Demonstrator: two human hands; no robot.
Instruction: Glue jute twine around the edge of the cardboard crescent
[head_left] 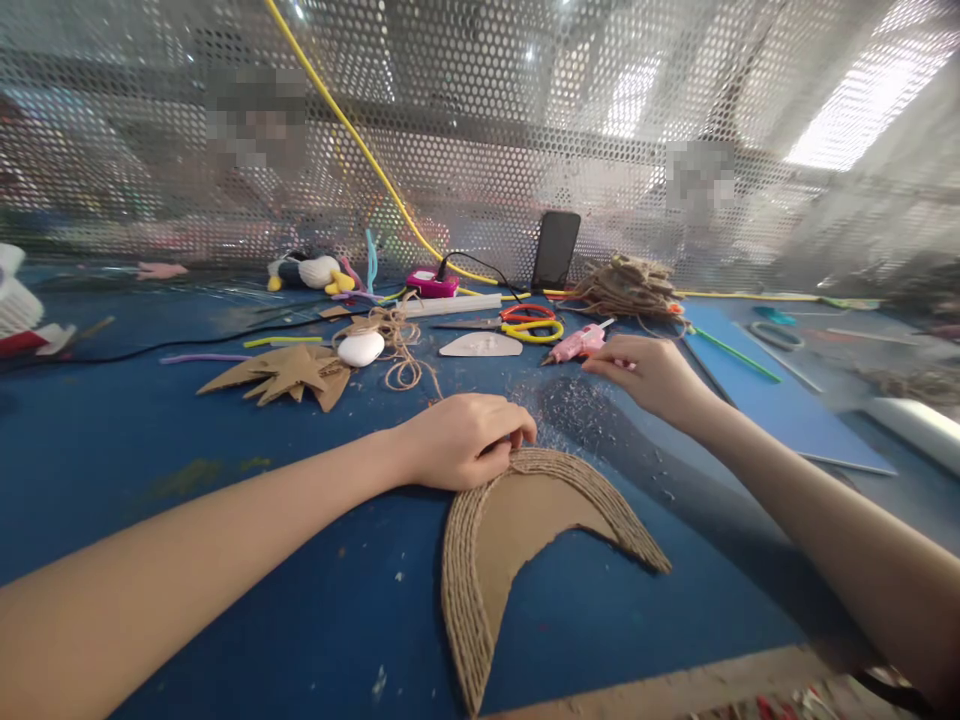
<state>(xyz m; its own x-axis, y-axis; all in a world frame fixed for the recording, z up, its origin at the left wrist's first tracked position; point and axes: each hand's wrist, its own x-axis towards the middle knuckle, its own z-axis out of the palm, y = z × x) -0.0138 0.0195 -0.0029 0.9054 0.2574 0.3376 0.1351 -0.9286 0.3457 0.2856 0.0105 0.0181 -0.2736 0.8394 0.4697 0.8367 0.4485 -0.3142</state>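
A crescent of brown cardboard lies on the blue table, with rows of jute twine along its outer curve. My left hand rests on the crescent's upper edge, fingers curled and pressed on the twine there; the fingertips are partly hidden. Farther right, my right hand is closed at the handle end of a pink hot glue gun. The gun lies on the table, nozzle pointing left, and the hand covers its handle.
Scissors and a white cut-out piece lie beyond my hands. Cardboard star shapes, a white egg shape and loose twine are left. A phone leans on the mesh by a twine bundle; a blue board lies right.
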